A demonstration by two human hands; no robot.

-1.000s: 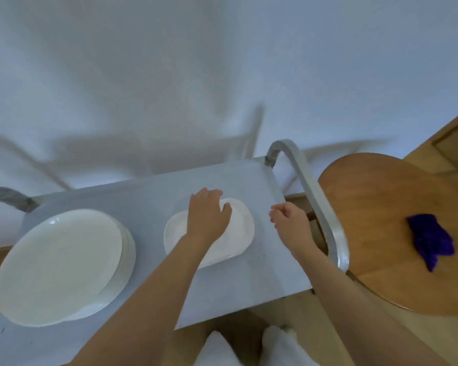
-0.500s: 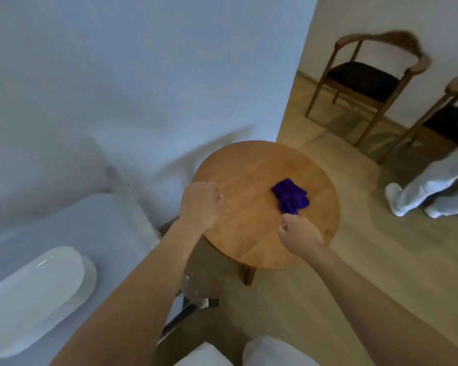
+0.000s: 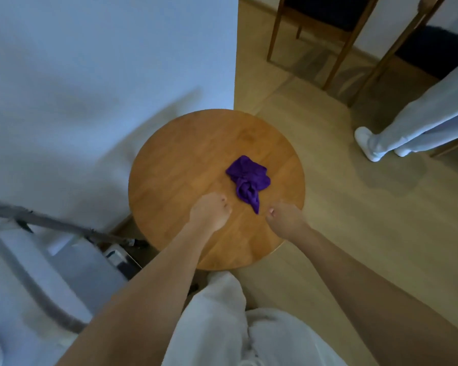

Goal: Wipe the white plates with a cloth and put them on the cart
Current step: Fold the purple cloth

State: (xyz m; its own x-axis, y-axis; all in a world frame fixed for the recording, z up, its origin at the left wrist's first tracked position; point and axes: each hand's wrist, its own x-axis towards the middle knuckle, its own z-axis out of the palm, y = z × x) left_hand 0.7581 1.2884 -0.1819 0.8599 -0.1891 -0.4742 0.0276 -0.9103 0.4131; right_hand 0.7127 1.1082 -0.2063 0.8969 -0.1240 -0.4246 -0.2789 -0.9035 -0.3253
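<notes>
Plates are almost out of sight: only a white sliver shows at the lower left corner of the frame, too little for us to be sure it is one. The purple cloth (image 3: 249, 180) lies crumpled on the round wooden table (image 3: 175, 165) at the centre, its tail pointing toward us.

We judge the step in hand to be fetching the cloth. Our left hand (image 3: 209, 212) hovers over the table just left of the cloth's tail, fingers curled loosely and holding nothing. Our right hand (image 3: 284, 217) hovers just right of the tail, also loosely curled and empty; neither touches the cloth. The next move calls for one hand to reach forward a little, close on the bunched fabric and lift it, then turn back toward the lower left.

The cart (image 3: 72, 268) sits blurred at the lower left, its grey handle (image 3: 50, 223) close to the table's edge. Wooden chairs (image 3: 328, 27) stand at the upper right, and another person's legs (image 3: 418, 122) in pale trousers cross the right edge. Nothing lies between our hands and the cloth.
</notes>
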